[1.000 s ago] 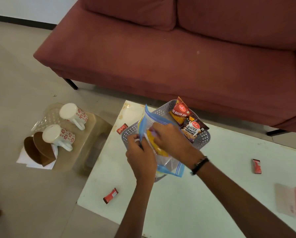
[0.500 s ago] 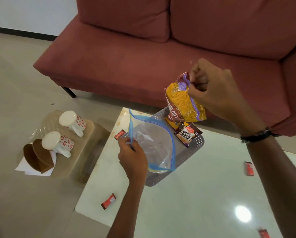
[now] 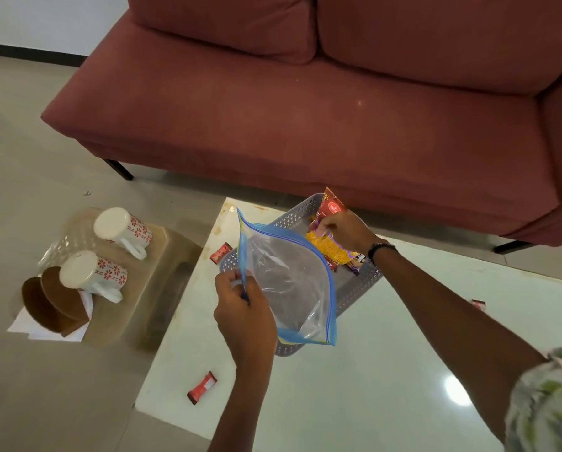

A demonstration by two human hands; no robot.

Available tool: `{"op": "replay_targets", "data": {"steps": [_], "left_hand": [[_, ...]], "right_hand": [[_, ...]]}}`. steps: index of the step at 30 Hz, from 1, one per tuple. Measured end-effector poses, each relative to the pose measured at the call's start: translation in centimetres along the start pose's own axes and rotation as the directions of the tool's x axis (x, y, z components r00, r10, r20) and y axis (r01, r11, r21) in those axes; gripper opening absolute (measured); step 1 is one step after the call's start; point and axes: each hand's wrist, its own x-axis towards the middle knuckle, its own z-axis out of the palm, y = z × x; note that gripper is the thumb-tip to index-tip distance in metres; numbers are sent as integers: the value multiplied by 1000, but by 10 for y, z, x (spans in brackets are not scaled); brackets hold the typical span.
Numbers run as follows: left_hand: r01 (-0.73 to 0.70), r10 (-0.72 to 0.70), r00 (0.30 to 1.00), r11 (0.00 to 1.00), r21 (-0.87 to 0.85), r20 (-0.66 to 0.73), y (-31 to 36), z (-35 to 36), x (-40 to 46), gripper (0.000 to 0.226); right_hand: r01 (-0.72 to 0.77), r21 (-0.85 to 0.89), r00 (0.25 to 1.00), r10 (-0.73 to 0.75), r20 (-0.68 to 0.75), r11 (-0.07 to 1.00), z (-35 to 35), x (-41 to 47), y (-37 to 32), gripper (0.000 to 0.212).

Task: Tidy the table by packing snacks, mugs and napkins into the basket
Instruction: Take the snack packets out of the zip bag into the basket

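A grey perforated basket [image 3: 354,298] sits at the far left part of the white table [image 3: 354,396]. My left hand [image 3: 240,308] pinches the edge of an empty clear zip bag [image 3: 286,282] with a blue rim, held over the basket. My right hand [image 3: 345,228] holds the yellow snack packet [image 3: 327,247] down in the basket's far end, on other packets, beside a red packet [image 3: 333,207]. Two white mugs with red flowers [image 3: 121,230] [image 3: 92,272] lie on a low stool to the left, beside brown coasters and white napkins [image 3: 48,327].
Small red candy wrappers lie on the table: one by the basket's left corner [image 3: 221,252], one near the front left edge [image 3: 202,387], one at the right [image 3: 477,304]. A red sofa [image 3: 305,119] stands right behind the table. The beige stool [image 3: 143,288] stands left of the table.
My right hand pulled the yellow packet out of the zip bag, lifted it, then brought it down into the basket. The left hand kept hold of the now empty bag.
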Motion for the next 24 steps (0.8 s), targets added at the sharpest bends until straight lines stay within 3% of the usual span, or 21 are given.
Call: {"op": "replay_targets", "data": {"steps": [5, 11, 15, 18, 20, 22, 24], "left_hand": [[12, -12, 1000, 1000, 7, 4, -4, 6, 2, 26], [40, -39, 999, 999, -30, 35, 6, 9, 5, 25], [121, -117, 992, 988, -98, 43, 29, 8, 0, 18], [173, -162, 984, 972, -158, 77, 52, 6, -4, 8], [203, -182, 976, 958, -203, 115, 66, 4, -8, 5], [254, -218, 961, 939, -230, 172, 81, 3, -15, 6], [311, -245, 936, 911, -270, 252, 98, 2, -25, 13]], "right_hand": [[-58, -19, 996, 59, 62, 998, 16, 13, 23, 32], [-21, -17, 996, 20, -88, 1000, 1, -8, 22, 47], [66, 218, 983, -25, -184, 974, -4, -91, 1, 63], [31, 366, 999, -25, -22, 930, -2, -173, -20, 94], [-13, 495, 1000, 25, -19, 869, -5, -206, -46, 106], [-16, 614, 984, 121, -129, 789, -14, -215, -76, 98], [45, 658, 935, 200, -292, 751, -24, -213, -96, 73]]}}
